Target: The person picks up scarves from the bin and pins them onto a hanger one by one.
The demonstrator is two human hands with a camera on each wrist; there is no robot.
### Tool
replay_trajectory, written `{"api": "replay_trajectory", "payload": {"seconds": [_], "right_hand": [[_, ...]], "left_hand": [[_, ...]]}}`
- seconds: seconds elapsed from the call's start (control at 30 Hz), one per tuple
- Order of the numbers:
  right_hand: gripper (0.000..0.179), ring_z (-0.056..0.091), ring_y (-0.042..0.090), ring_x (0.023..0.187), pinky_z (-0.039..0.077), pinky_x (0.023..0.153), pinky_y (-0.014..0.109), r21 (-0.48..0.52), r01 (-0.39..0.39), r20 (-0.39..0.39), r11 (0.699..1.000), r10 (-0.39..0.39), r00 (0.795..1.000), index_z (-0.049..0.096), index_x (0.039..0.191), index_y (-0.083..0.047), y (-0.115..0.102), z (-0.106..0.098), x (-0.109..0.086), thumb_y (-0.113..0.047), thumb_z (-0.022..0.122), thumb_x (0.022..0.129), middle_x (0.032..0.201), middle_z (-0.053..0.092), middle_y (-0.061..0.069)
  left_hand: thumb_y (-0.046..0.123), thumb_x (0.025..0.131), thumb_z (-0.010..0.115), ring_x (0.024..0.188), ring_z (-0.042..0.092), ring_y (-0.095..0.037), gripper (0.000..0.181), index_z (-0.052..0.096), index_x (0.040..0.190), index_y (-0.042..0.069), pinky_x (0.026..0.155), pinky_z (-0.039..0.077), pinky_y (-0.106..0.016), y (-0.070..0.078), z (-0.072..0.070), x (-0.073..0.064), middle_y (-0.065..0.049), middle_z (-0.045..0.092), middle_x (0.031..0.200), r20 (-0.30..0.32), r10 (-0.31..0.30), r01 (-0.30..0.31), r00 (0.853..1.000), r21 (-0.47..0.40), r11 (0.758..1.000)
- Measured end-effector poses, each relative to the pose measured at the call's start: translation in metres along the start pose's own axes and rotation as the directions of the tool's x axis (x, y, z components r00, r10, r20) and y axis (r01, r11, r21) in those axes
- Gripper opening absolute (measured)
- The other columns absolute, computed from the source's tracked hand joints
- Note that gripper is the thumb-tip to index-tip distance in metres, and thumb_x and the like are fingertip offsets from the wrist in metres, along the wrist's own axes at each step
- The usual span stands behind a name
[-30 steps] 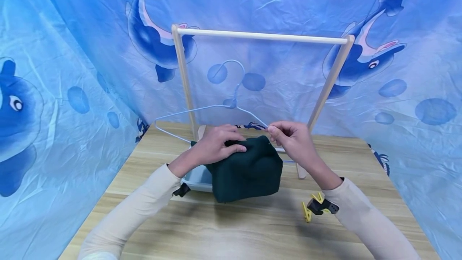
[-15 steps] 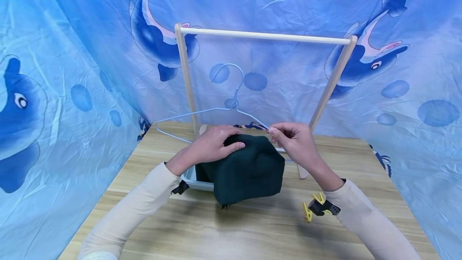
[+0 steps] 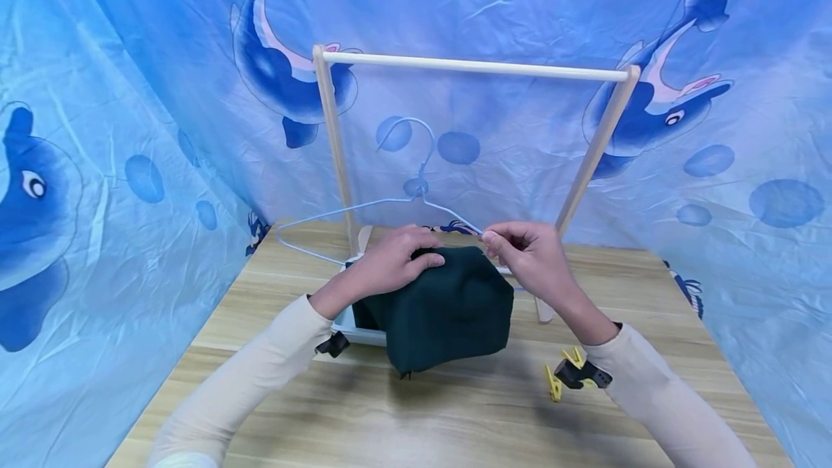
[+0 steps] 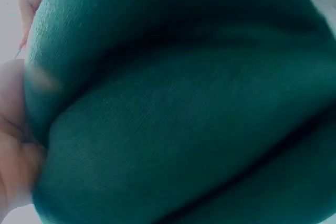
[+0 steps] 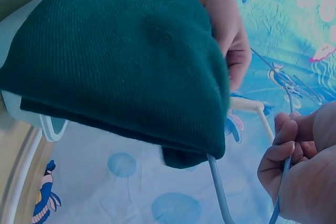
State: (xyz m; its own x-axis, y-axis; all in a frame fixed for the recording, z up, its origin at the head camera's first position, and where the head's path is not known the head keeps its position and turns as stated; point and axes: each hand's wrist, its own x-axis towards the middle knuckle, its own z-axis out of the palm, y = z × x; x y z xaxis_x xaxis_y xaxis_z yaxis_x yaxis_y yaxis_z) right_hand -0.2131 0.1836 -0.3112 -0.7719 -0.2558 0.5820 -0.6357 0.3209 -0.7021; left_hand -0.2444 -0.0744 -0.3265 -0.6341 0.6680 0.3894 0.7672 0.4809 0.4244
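Note:
A dark green knitted scarf [image 3: 455, 313] with a short dark fringe is draped over the lower bar of a light blue wire hanger [image 3: 433, 143]. My left hand [image 3: 396, 263] grips the scarf at its upper fold, thumb on top of the fabric. With thumb and fingers, my right hand [image 3: 528, 255] pinches the hanger's right shoulder. In the right wrist view, the hanger's bar [image 5: 220, 198] comes out from the scarf's folded end. The cloth fills most of the left wrist view and hides what lies behind it. The hanger leans upright, hook at the top.
Behind the hands stands a wooden rack with a white crossbar [image 3: 481, 66]. A light blue tray [image 3: 369, 336] sits partly under the scarf. Yellow clothespins [image 3: 554, 384] lie near my right wrist on the wooden table [image 3: 416, 425]. Blue dolphin-print curtains surround the table.
The hanger has sunk slightly. The scarf's front part hangs a little lower, and its fringe now shows below; more dark cloth shows over the tray. Both hands keep their holds.

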Motion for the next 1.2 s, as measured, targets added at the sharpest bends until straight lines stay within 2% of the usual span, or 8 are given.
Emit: {"api": "replay_trajectory", "payload": {"seconds": [0.1,0.23,0.37,0.6,0.77,0.9,1.03,1.2], "right_hand": [[0.011,0.053,0.015,0.057,0.045,0.052,0.023,0.006,-0.009,-0.005,1.0,0.009,1.0,0.077,0.095,0.003,0.002,-0.001,0.0,-0.002,0.068,0.097,0.07,0.066,0.008],[0.012,0.054,0.016,0.057,0.044,0.05,0.023,0.021,-0.034,-0.017,0.999,0.034,0.999,0.078,0.096,0.003,0.005,-0.003,-0.001,-0.003,0.067,0.098,0.07,0.066,0.009],[0.012,0.054,0.016,0.056,0.043,0.049,0.024,0.026,-0.039,-0.014,0.999,0.039,0.999,0.078,0.094,0.001,0.005,-0.002,-0.001,-0.003,0.067,0.098,0.07,0.066,0.009],[0.012,0.055,0.019,0.056,0.043,0.05,0.024,0.001,-0.021,0.01,1.0,0.021,1.0,0.078,0.095,0.0,0.001,0.001,-0.003,-0.004,0.067,0.098,0.07,0.067,0.009],[0.012,0.054,0.016,0.056,0.043,0.05,0.024,0.009,-0.032,0.01,0.999,0.032,0.999,0.077,0.096,0.002,0.001,0.001,-0.003,-0.003,0.066,0.098,0.07,0.066,0.012],[0.013,0.053,0.017,0.056,0.041,0.049,0.025,0.016,-0.04,0.006,0.999,0.04,0.999,0.077,0.095,0.0,0.001,0.0,-0.001,-0.004,0.066,0.099,0.07,0.065,0.011],[0.013,0.054,0.019,0.057,0.042,0.049,0.024,0.017,-0.042,0.003,0.999,0.042,0.999,0.077,0.094,0.0,0.001,-0.001,0.0,-0.005,0.066,0.099,0.07,0.066,0.01],[0.013,0.054,0.019,0.057,0.042,0.05,0.023,0.023,-0.043,0.001,0.999,0.043,0.999,0.077,0.094,0.001,0.003,-0.002,0.002,-0.004,0.066,0.099,0.071,0.066,0.012]], "left_hand": [[0.015,0.098,0.069,0.096,0.06,-0.017,0.017,0.078,0.111,0.008,0.086,0.05,-0.035,-0.004,-0.002,-0.001,-0.002,0.073,0.104,-0.054,0.066,-0.072,0.996,-0.126,0.989],[0.007,0.093,0.074,0.096,0.061,-0.015,0.016,0.08,0.108,0.007,0.085,0.051,-0.034,-0.007,-0.006,-0.004,-0.001,0.073,0.102,-0.084,0.172,-0.189,0.981,-0.267,0.945],[0.008,0.091,0.077,0.09,0.062,-0.012,0.014,0.081,0.105,0.008,0.078,0.052,-0.031,-0.008,-0.007,-0.007,0.0,0.072,0.098,-0.072,0.228,-0.239,0.971,-0.252,0.938],[0.023,0.097,0.073,0.092,0.065,-0.012,0.019,0.08,0.111,0.012,0.081,0.053,-0.031,-0.004,0.003,-0.006,0.001,0.073,0.102,-0.057,0.076,-0.076,0.995,0.009,0.997],[0.029,0.097,0.073,0.103,0.068,-0.016,0.027,0.075,0.116,0.011,0.092,0.054,-0.036,-0.002,0.004,-0.006,-0.001,0.074,0.111,-0.032,0.004,-0.003,0.999,0.052,0.999],[0.029,0.097,0.073,0.112,0.067,-0.019,0.032,0.072,0.122,0.009,0.098,0.052,-0.039,-0.003,0.0,-0.011,-0.005,0.072,0.119,-0.083,-0.015,0.019,0.996,0.056,0.998],[0.028,0.098,0.072,0.119,0.063,-0.024,0.031,0.071,0.123,0.009,0.102,0.05,-0.044,-0.004,-0.008,-0.024,-0.007,0.071,0.123,-0.215,-0.017,0.029,0.976,0.052,0.998],[0.021,0.097,0.072,0.115,0.061,-0.023,0.025,0.071,0.12,0.01,0.097,0.05,-0.044,-0.009,-0.017,-0.05,-0.005,0.07,0.12,-0.382,-0.047,0.065,0.923,0.035,0.997]]}}
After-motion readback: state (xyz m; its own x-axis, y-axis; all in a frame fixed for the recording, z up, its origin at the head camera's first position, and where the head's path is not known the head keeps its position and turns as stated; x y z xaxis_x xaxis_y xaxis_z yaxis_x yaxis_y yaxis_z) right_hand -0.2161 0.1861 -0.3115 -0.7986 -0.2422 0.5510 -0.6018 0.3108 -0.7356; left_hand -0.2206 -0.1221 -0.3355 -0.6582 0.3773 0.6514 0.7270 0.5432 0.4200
